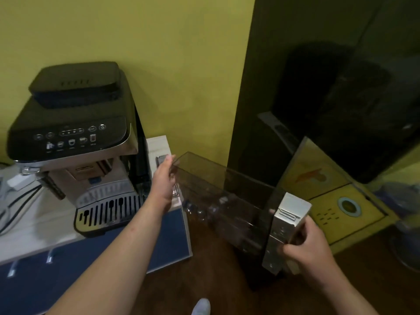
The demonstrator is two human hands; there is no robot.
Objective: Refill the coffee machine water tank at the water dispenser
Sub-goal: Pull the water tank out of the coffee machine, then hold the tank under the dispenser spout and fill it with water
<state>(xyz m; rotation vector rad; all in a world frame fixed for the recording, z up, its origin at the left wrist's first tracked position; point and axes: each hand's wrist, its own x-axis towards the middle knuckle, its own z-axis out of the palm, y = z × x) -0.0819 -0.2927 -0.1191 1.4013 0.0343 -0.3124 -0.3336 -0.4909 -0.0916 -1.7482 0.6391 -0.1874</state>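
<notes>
The coffee machine [75, 142] stands on a white counter at the left, black on top with a silver front and a slotted drip tray. The water tank [218, 196], a long smoky transparent box with a silver front panel, hangs in the air to the right of the machine, out over the floor. My left hand [164, 178] grips the tank's far end beside the machine. My right hand [306, 244] holds the silver front panel at the near end. I cannot tell whether there is water inside.
The counter [45, 235] has a blue front with metal handles. A tall black appliance [329, 87] stands against the yellow wall on the right. Yellow tiles with a drain [348, 206] lie below it. Cables run at the far left. My socked foot [201, 306] is on the wooden floor.
</notes>
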